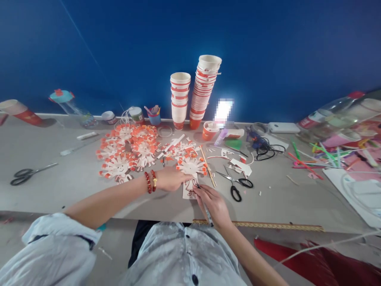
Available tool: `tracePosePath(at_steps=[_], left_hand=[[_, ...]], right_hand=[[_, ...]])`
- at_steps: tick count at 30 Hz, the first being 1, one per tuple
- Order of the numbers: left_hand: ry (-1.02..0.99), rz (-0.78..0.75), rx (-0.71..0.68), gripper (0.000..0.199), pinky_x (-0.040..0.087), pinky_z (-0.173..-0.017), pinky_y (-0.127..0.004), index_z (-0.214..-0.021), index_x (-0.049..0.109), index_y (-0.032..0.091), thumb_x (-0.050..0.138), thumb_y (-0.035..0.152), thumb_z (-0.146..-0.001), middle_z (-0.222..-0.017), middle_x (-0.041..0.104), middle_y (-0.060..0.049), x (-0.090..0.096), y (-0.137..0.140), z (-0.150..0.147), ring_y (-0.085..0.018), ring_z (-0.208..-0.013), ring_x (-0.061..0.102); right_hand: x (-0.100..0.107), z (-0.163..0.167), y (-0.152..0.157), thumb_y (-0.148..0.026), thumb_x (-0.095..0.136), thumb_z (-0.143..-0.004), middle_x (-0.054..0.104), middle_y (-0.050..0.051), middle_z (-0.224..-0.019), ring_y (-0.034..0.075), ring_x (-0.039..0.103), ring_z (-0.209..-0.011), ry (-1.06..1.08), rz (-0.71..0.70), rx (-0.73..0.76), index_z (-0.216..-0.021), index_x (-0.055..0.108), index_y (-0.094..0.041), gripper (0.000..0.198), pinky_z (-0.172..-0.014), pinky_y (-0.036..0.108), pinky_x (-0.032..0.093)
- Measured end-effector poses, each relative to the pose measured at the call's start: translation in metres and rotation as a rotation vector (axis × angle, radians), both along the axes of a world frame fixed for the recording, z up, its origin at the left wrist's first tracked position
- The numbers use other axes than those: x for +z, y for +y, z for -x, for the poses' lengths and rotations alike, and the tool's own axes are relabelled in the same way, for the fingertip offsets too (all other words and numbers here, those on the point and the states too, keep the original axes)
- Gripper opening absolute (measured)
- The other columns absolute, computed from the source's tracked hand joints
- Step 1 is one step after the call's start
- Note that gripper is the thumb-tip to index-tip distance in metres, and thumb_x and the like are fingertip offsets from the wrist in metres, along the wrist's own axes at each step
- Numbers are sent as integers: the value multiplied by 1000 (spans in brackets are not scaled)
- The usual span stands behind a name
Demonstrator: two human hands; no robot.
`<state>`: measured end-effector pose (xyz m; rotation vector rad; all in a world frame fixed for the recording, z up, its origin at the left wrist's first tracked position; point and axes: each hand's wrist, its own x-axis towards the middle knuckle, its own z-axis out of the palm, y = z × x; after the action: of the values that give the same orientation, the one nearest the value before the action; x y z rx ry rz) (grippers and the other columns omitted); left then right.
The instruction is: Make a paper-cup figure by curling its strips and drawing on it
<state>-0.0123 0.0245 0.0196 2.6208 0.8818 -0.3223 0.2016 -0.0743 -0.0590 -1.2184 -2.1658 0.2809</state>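
My right hand (216,207) is closed around a pen (207,214), its tip on a white paper piece (188,193) at the table's front. Dark outlines of a small figure's body are drawn on that paper. My left hand (171,179) lies from the left with fingers stretched out, its fingertips resting on the paper's upper part. Just above them is a fringed paper-cup cutout (190,167), white with orange curled tips; whether it is joined to the paper I cannot tell. Similar finished-looking cutouts (119,165) lie in a heap left of my hands.
Black-handled scissors (236,182) lie open to the right, another pair of scissors (34,171) at far left. Tall paper cup stacks (204,93) stand by the blue wall. Paper scraps (178,147), a wooden stick (208,165), a dark cable (263,147) and colourful strips (309,161) are spread about.
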Motion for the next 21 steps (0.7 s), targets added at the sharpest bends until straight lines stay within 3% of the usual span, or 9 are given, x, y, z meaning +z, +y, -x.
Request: tracePosePath(at_steps=[3, 6, 10, 13, 16, 21], left_hand=[[20, 94, -13, 65, 46, -61, -28, -147, 30, 25, 41, 13, -84, -119, 68, -7, 8, 12, -4, -24, -91, 67], [5, 134, -19, 71, 47, -67, -28, -150, 22, 20, 42, 11, -82, -125, 66, -7, 10, 17, -6, -24, -101, 65], [9, 113, -17, 67, 47, -67, -29, -148, 26, 19, 42, 13, -83, -118, 69, -10, 8, 17, -4, -26, -96, 67], [10, 103, -7, 65, 47, -65, -30, -148, 28, 21, 43, 16, -85, -115, 69, -11, 7, 16, -3, -27, -92, 67], [24, 107, 16, 63, 47, -63, -32, -148, 29, 22, 41, 20, -86, -114, 69, -13, 8, 17, -2, -29, -89, 67], [-9, 107, 12, 63, 47, -62, -33, -147, 31, 19, 40, 18, -84, -118, 67, -14, 1, 19, 1, -29, -90, 67]], right_hand=[[11, 1, 2, -16, 50, -93, 72, 7, -101, 24, 64, -104, 53, 20, 4, -120, 62, -26, 32, -87, 37, 54], [21, 5, 6, -18, 51, -93, 71, 7, -95, 22, 65, -93, 131, 63, 38, -117, 63, -26, 28, -81, 35, 54], [22, 17, 16, -23, 47, -94, 70, 5, -93, 20, 67, -84, 328, 213, 29, -111, 60, -24, 22, -72, 30, 54], [16, 28, 25, -26, 48, -89, 68, 3, -83, 18, 65, -71, 347, 296, -20, -99, 58, -22, 14, -63, 27, 50], [9, 35, 32, -25, 51, -84, 66, 2, -76, 17, 61, -65, 284, 230, -92, -85, 57, -22, 7, -59, 26, 46], [4, 37, 35, -23, 48, -86, 64, 3, -74, 17, 59, -66, 271, 174, -135, -84, 57, -20, 10, -61, 27, 44]])
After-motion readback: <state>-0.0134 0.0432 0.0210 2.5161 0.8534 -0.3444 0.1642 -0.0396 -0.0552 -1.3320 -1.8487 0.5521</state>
